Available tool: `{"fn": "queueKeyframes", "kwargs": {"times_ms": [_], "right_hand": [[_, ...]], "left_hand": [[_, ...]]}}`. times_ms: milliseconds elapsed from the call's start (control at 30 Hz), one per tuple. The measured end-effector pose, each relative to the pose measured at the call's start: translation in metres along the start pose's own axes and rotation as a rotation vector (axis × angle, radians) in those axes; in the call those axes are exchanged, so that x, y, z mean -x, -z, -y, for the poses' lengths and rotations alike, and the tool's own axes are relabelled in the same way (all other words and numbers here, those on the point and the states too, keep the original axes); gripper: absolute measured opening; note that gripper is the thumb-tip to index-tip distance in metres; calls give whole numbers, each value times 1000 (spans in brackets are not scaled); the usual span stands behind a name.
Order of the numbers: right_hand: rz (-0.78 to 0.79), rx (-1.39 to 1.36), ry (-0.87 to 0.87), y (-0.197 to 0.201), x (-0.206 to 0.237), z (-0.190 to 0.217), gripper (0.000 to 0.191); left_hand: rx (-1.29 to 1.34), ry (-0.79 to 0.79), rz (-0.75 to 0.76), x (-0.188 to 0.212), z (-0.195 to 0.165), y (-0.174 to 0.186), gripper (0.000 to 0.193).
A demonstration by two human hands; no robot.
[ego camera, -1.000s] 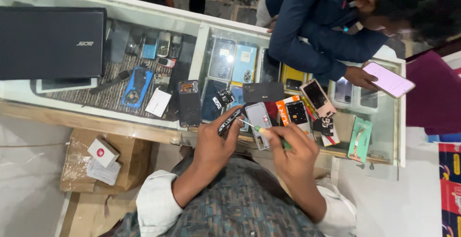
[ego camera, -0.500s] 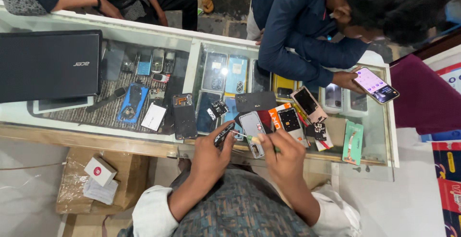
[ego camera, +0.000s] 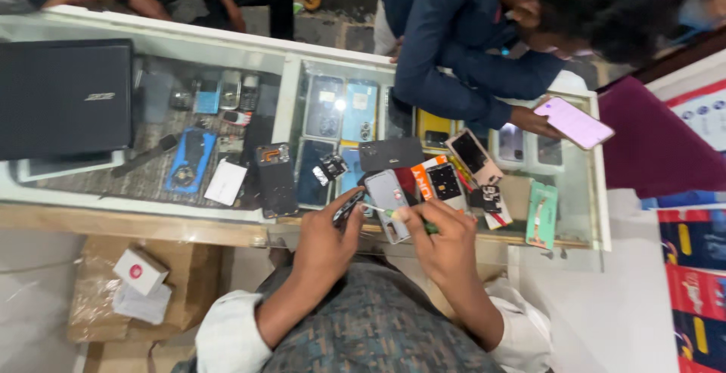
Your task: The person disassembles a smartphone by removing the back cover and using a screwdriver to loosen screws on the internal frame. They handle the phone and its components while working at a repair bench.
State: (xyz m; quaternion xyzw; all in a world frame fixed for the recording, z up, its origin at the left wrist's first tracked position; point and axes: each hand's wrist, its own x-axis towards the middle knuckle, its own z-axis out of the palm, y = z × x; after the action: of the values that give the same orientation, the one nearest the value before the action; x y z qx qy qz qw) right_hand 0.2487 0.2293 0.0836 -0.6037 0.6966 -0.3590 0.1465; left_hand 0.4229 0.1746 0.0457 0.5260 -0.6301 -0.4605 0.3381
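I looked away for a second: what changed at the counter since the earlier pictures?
Little changed. The other person's pink phone now shows its back, where half a second ago its lit screen faced up. The left hand keeps its grip on a dark part, and the right hand still works at the opened phone.

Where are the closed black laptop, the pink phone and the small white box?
closed black laptop [ego camera: 64, 97], head view, middle of its lid.
pink phone [ego camera: 573, 122], head view, centre of its back.
small white box [ego camera: 140, 270], head view, top face.

Closed black laptop [ego camera: 64, 97] on glass counter [ego camera: 287, 63], white box [ego camera: 140, 269] below, a person's pink phone [ego camera: 573, 122]
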Motion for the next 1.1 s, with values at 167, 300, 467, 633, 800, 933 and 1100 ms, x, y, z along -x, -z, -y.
{"fn": "queueKeyframes", "kwargs": {"times_ms": [167,300,467,633,800,933,1100], "right_hand": [[-22,-109,38,4,3,4,11],[-16,-197,102,4,5,7,26],[-30,-194,-3,-2,7,-2,10],[-19,-238,12,-9,16,-14,12],[76,-516,-362,-3,19,-44,34],[50,-634,-277,3,27,-91,35],[-70,-581,-430,-15,29,-152,36]], "left_hand": [[3,-51,-2,-2,2,-3,32],[4,-83,12,-5,4,-5,31],[-10,-20,54,-8,7,-7,31],[56,-18,55,-10,11,-7,30],[227,21,144,-14,20,-7,31],[587,189,189,-22,24,9,35],[1049,389,107,-23,21,36,48]]}}
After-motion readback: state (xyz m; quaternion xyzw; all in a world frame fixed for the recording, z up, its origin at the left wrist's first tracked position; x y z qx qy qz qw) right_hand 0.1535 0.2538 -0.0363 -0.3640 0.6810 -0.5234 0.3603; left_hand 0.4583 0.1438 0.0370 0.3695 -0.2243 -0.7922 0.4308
